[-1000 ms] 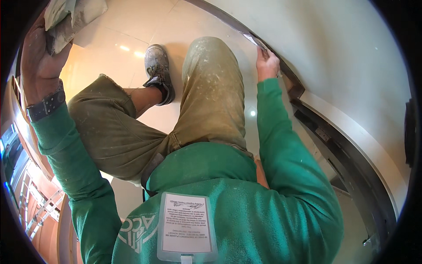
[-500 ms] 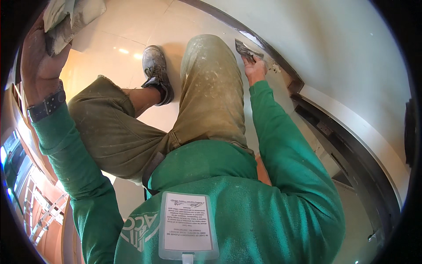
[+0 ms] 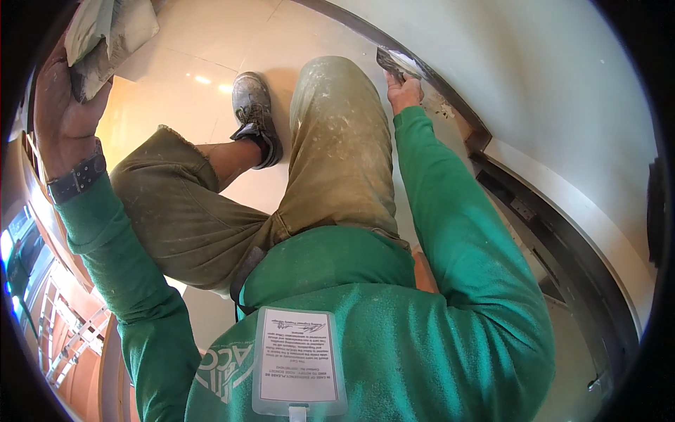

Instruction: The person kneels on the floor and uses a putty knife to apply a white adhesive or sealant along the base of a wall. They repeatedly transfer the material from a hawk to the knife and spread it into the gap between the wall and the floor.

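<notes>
My left hand [image 3: 67,116], raised at the upper left, is closed on a flat putty-smeared board [image 3: 130,35]. A whitish lump of putty [image 3: 86,35] appears to lie on it. At the upper right, my right hand [image 3: 406,93] grips a putty knife [image 3: 391,62]; its handle is mostly hidden by my fingers. The wide blade, dark with pale smears, is beside the dark skirting [image 3: 450,95] at the foot of the wall; whether it touches cannot be made out.
The pale wall [image 3: 548,70] rises on the right. A dark floor track [image 3: 534,218] runs below it. My dusty shoe [image 3: 253,105] and bent knee stand on the shiny tiled floor [image 3: 190,42]. Crumbs of debris [image 3: 444,109] lie by my right hand. A ladder [image 3: 67,330] shows at lower left.
My right hand has moved the putty knife slightly farther away along the skirting. My left hand and the board have shifted a little to the left.
</notes>
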A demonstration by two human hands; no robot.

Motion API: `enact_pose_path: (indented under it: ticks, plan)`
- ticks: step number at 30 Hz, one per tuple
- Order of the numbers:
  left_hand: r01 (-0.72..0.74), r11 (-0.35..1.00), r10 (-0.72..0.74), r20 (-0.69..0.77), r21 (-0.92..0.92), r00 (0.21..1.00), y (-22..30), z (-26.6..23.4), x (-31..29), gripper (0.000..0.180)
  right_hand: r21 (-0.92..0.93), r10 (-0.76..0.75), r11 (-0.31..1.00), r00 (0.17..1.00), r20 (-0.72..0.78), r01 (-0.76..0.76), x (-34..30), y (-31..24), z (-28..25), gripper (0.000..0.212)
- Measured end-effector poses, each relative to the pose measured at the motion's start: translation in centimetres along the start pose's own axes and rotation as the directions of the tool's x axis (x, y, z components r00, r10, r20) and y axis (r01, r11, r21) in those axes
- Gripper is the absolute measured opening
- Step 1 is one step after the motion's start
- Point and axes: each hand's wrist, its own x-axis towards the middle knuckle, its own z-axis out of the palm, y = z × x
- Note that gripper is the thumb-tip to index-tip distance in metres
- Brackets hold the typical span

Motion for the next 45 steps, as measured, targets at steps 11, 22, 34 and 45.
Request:
enact_pose_path:
  ticks: [11,22,34,45]
  plan:
    - [0.094,0.985,-0.099,-0.029,-0.144,0.995,-0.1,0.5,0.5,0.043,0.058,-0.025,0.998,1.000,-0.016,0.026,0.5,-1.2,0.0,0.039]
    - [0.289,0.780,0.174,0.635,-0.556,0.753,-4.1,-4.5,2.6,0.042,0.023,-0.073,0.997,0.997,0.032,0.072,0.2,-1.1,2.1,0.030]
    - [0.108,0.898,0.123,0.479,-0.427,0.869,-2.6,-2.6,1.4,0.040,0.097,-0.076,0.993,0.996,0.042,0.072,1.5,-7.8,-1.5,0.027]
    - [0.343,0.709,-0.220,0.269,-0.616,0.938,-0.2,-0.3,0.8,0.040,-0.427,-0.366,0.839,0.930,0.020,0.339,-7.2,-6.4,-7.1,0.042]
